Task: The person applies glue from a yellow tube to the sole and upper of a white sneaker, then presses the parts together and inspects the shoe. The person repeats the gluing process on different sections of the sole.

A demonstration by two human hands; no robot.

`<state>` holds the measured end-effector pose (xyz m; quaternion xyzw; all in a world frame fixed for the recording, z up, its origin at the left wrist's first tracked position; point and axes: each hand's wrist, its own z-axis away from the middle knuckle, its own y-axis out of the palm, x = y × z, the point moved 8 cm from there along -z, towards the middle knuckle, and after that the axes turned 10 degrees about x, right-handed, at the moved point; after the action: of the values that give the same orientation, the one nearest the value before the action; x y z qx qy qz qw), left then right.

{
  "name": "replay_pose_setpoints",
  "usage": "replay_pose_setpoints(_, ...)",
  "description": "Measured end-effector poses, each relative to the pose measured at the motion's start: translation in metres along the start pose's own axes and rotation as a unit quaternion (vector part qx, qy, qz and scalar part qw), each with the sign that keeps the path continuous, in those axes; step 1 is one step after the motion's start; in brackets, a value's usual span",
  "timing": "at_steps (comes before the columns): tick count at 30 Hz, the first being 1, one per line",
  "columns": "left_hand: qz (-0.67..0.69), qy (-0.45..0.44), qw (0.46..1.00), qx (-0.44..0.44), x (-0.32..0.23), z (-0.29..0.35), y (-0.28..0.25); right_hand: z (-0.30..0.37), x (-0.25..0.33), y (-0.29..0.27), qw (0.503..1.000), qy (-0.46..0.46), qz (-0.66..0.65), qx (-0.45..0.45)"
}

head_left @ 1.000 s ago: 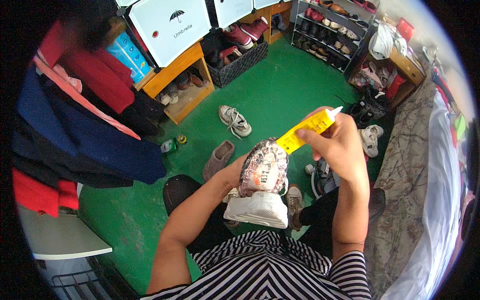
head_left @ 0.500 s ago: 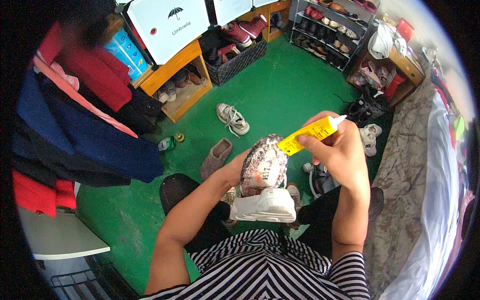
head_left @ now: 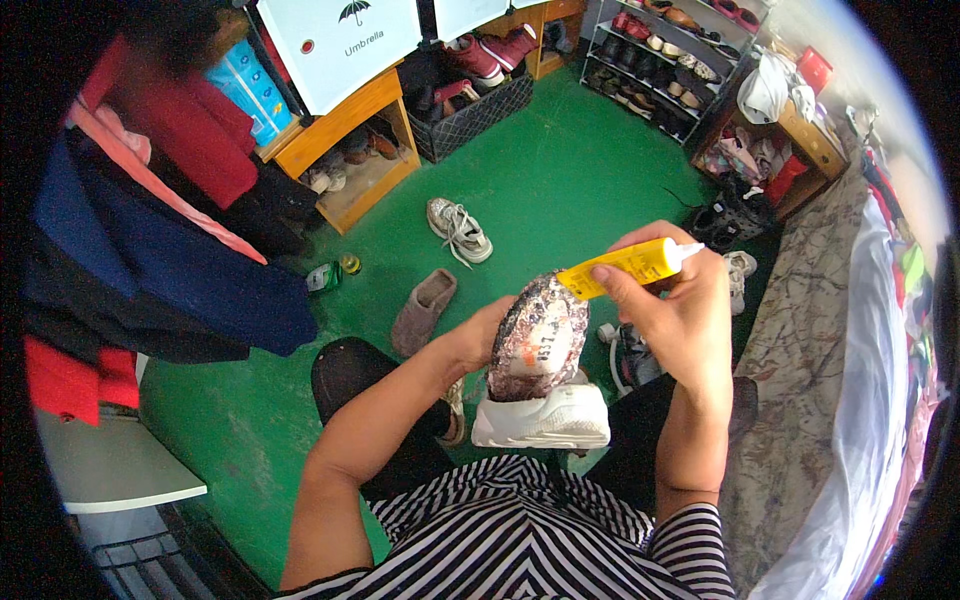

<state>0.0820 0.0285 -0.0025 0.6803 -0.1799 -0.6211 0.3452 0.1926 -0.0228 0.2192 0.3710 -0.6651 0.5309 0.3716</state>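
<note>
Right-hand fingers (head_left: pixel 626 291) pinched the yellow tube (head_left: pixel 643 261), presumably light and soft, best held mid-body; left hand (head_left: pixel 484 336) gripped shoe (head_left: pixel 545 350)

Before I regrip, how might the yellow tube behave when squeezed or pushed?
The yellow tube is probably light: the right hand pinches it between thumb and fingers. Its slim squeeze-tube body may give under pressure. The narrow white nozzle could catch if pushed.
</note>
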Motion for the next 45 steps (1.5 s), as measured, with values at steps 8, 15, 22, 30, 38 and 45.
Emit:
replay_pose_setpoints(8,0.003,-0.010,1.000,-0.015,0.004,-0.004,-0.003,-0.003,-0.002,0.015,0.998,0.014,-0.055,0.033)
replay_pose_setpoints(15,-0.074,0.019,0.997,-0.023,-0.021,0.005,0.022,-0.003,-0.008,0.005,0.999,0.010,-0.037,0.011)
replay_pose_setpoints(22,-0.004,0.018,1.000,0.001,-0.015,0.003,0.022,-0.008,-0.014,0.023,0.997,0.009,0.016,0.073)
replay_pose_setpoints(30,-0.037,0.002,0.999,-0.004,-0.016,0.003,0.022,-0.005,-0.010,0.012,0.997,0.044,-0.040,0.040)
replay_pose_setpoints(38,-0.054,-0.004,0.999,-0.001,-0.007,-0.001,0.017,-0.006,-0.020,0.005,0.997,0.026,0.050,0.061)
replay_pose_setpoints(45,-0.020,-0.009,1.000,-0.009,-0.005,-0.003,0.012,-0.002,-0.011,-0.001,0.996,0.060,-0.031,0.053)
